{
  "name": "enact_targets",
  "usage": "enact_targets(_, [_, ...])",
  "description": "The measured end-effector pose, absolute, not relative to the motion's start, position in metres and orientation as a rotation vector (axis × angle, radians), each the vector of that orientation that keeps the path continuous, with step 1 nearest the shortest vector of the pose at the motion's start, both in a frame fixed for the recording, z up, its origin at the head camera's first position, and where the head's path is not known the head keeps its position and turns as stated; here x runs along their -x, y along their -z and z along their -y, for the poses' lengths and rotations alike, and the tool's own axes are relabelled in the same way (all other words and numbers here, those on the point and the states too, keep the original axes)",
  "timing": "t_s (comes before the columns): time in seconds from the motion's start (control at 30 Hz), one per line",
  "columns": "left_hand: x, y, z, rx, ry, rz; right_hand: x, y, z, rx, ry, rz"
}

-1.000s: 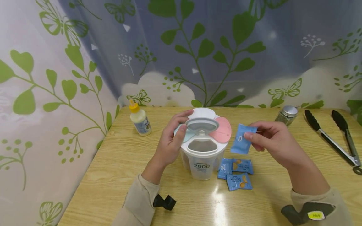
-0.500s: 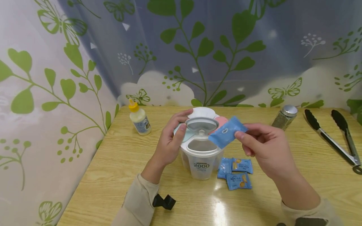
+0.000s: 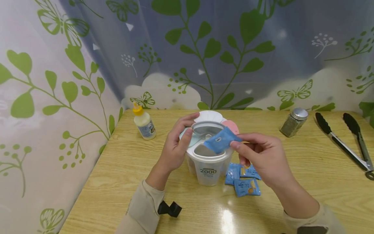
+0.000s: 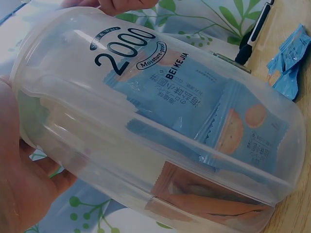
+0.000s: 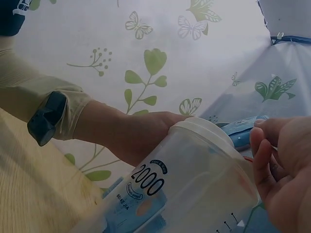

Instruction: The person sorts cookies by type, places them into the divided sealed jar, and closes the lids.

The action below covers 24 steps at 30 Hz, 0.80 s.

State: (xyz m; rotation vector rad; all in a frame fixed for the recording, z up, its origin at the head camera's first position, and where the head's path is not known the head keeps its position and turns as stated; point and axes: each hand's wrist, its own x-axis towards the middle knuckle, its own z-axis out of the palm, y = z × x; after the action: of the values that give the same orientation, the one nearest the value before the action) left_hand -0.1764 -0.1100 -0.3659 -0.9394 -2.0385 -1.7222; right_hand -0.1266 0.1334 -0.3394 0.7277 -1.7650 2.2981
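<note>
A clear divided storage container (image 3: 208,174), printed "2000", stands on the table with its front flap raised. My left hand (image 3: 176,144) holds its left side, the thumb on top of the lid. Over the open front compartment, a blue biscuit packet (image 3: 219,140) is pinched between thumb and fingers of my right hand (image 3: 264,157). Through the wall, the left wrist view shows blue packets (image 4: 180,99) inside and an orange-brown packet (image 4: 209,199) in a neighbouring compartment. Several more blue biscuit packets (image 3: 247,187) lie beside the container, below my right hand.
A glue-like bottle with a yellow cap (image 3: 145,125) stands back left on the wooden table (image 3: 111,188). At the right are a glass jar of dried herbs (image 3: 293,123) and black-tipped tongs (image 3: 344,149). A patterned curtain (image 3: 140,71) hangs behind.
My right hand has carried the blue biscuit packet leftward from beside the container to over its open compartment, tilting it on the way. My left hand has stayed on the container.
</note>
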Motion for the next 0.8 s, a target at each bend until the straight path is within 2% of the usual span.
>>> enact_targets(0.5, [0.175, 0.366, 0.111, 0.928, 1.722, 2.037, 0.127, 0.337, -0.140, -0.742, -2.137, 2.048])
enact_targets(0.8, [0.176, 0.365, 0.110, 0.941, 1.721, 2.033, 0.141, 0.336, -0.169, -1.093, -2.096, 2.052])
